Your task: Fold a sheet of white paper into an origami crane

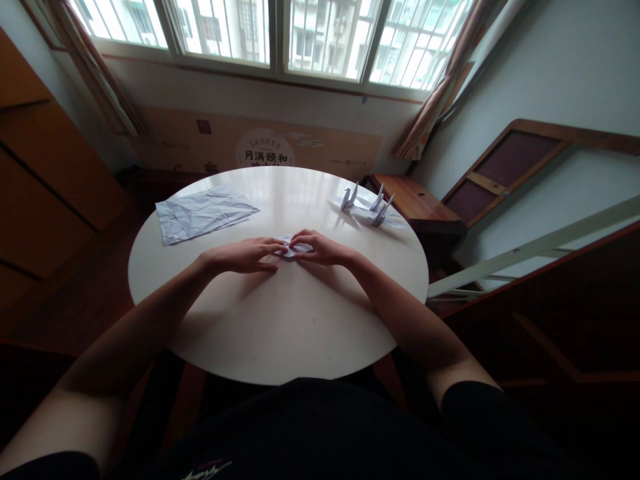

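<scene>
A small piece of folded white paper (289, 248) lies on the round table in front of me, partly covered by my fingers. From the left, my left hand (249, 255) reaches over with its fingers stretched out. Its fingertips rest on the paper's left side, and its thumb is apart from the paper, close to the tabletop. My right hand (323, 249) has its fingers bent, with thumb and forefinger closed on the paper's right side. The exact folds are too small to make out.
The white round table (280, 333) has creased paper sheets (205, 213) at its back left. Several folded paper cranes (367, 205) stand at the back right. Beyond the table are a wooden stool or bench (417, 199), windows (327, 40) and a wooden cabinet (45, 173).
</scene>
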`<state>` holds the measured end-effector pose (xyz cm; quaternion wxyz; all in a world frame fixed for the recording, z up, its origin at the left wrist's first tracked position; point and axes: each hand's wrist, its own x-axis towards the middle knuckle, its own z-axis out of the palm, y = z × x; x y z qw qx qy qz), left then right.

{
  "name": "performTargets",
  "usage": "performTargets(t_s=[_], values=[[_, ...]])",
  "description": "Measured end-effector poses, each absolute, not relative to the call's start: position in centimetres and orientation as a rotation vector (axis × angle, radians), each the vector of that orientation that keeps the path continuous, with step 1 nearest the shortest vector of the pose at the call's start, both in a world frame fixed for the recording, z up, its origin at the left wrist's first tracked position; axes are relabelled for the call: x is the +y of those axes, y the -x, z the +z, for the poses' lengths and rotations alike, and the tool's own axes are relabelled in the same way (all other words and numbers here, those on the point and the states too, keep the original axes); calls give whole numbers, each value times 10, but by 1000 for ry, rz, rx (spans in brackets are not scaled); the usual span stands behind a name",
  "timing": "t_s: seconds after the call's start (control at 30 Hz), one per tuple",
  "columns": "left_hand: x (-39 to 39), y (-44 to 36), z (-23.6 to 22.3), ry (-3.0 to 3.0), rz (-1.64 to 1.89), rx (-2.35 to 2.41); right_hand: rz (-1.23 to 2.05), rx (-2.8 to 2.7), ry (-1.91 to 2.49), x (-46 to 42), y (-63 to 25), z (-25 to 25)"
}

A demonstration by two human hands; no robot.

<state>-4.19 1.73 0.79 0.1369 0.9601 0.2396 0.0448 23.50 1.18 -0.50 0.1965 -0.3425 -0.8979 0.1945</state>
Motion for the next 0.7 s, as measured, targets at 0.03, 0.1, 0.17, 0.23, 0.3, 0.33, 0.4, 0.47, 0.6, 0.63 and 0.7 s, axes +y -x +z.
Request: performTargets(t_s=[0.03,0.1,0.17,0.23,0.3,0.33,0.4,0.47,0.6,0.63,0.7], values=[[17,42,8,-2778,128,692,544,-2513,960,12,-235,-5],[17,41,8,-2777,118,699,544,-2513,960,12,-235,-5],[16,41,9,-2777,109,707,543,-2517,957,12,-235,-5],[16,41,9,-2779,103,702,539,-2520,950,13,-235,-6],[16,41,10,-2779,102,696,533,-2520,941,13,-235,-6],[16,42,10,-2778,101,696,531,-2519,935,13,-235,-6],[16,42,10,-2777,103,701,533,-2516,918,14,-235,-7],[16,42,9,-2775,104,703,538,-2518,902,14,-236,-7],[17,42,8,-2765,109,690,540,-2526,901,15,-236,-8],[17,42,8,-2763,113,683,541,-2526,904,15,-236,-8],[17,42,7,-2762,123,668,546,-2523,909,16,-236,-8]])
